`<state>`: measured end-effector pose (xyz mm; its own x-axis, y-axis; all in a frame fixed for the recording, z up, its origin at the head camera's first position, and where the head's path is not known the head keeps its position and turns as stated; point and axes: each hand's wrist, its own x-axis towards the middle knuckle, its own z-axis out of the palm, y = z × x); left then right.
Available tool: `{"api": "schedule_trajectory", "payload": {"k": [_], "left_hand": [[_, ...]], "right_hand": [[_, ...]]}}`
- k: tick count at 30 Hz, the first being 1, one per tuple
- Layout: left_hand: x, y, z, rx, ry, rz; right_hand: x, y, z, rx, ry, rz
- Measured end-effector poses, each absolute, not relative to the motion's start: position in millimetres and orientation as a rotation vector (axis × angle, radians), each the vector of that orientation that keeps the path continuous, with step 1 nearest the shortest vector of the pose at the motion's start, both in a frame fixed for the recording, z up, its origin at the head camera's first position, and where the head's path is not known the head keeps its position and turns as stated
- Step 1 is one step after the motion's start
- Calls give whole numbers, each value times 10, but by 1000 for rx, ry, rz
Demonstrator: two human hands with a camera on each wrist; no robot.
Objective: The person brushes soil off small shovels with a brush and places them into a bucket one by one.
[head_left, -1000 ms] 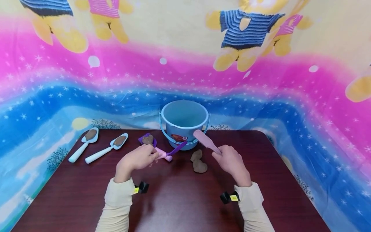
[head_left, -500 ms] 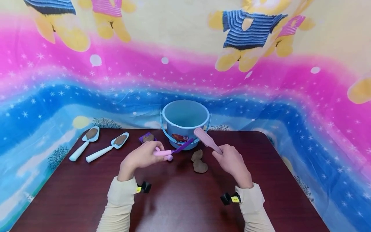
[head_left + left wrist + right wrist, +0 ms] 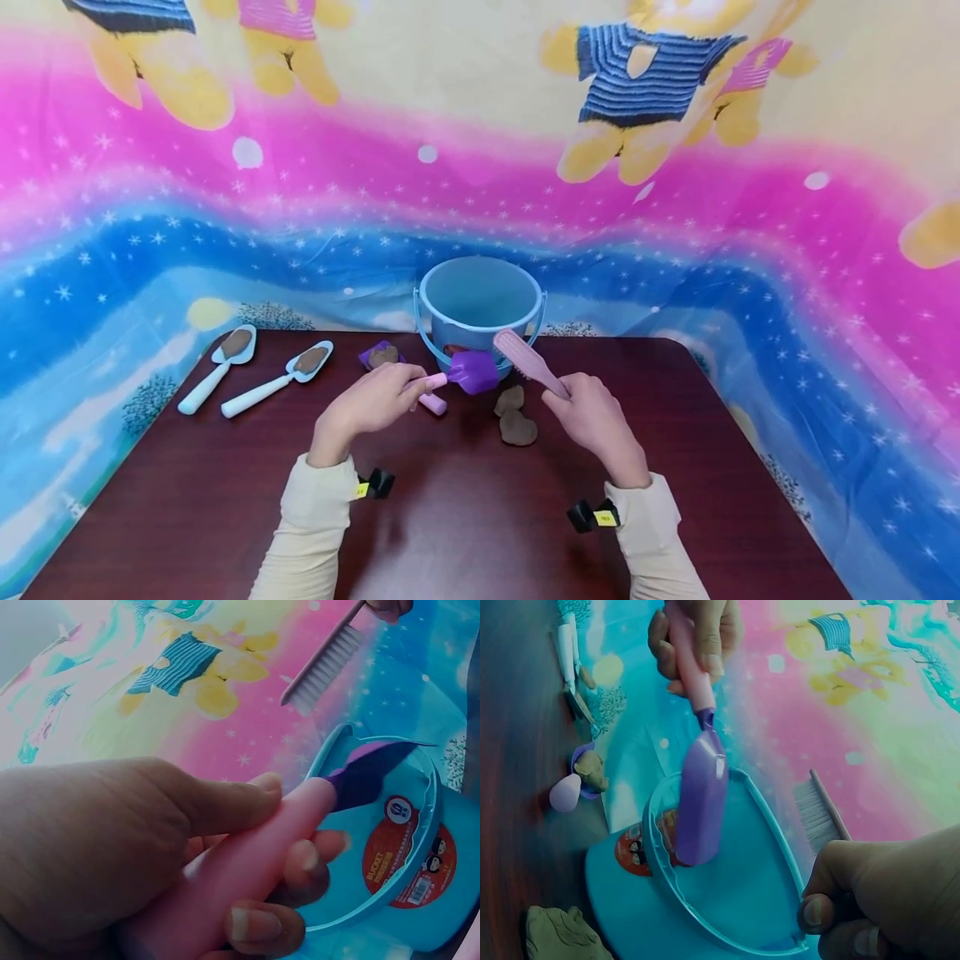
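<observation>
My left hand (image 3: 373, 408) grips the pink handle of a toy shovel (image 3: 474, 372), fingers and thumb wrapped round it. The shovel's purple blade carries nothing and overlaps the front of a light blue bucket (image 3: 442, 327) in the head view. In my right hand (image 3: 600, 423) is a pink brush (image 3: 525, 358), held by its handle. Its white bristles (image 3: 330, 671) show in the left wrist view. The brush head is right of the blade, in front of the bucket's right side. Below both tools, brown clay lumps (image 3: 517, 429) lie on the dark table (image 3: 465, 533).
A second purple shovel (image 3: 367, 358) with a pink handle bears brown clay, left of the bucket. Farther left lie two light blue scoops (image 3: 258, 400), each with a clay lump. The bucket's handle hangs down its front. A printed cloth (image 3: 480, 183) stands behind the table.
The left hand has moved slightly right and turned the shovel, so its blade goes from edge-on to showing a broad purple face. The brush has shifted slightly left.
</observation>
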<state>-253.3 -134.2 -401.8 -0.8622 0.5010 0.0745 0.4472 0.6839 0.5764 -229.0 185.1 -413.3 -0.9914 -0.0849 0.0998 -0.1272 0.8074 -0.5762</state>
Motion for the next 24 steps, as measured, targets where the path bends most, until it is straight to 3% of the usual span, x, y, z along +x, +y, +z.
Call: {"api": "schedule_trajectory", "payload": {"k": [24], "left_hand": [[-2582, -1336, -4038, 934, 2847, 1106]], "right_hand": [[-2241, 1318, -4307, 436, -2879, 1144]]}}
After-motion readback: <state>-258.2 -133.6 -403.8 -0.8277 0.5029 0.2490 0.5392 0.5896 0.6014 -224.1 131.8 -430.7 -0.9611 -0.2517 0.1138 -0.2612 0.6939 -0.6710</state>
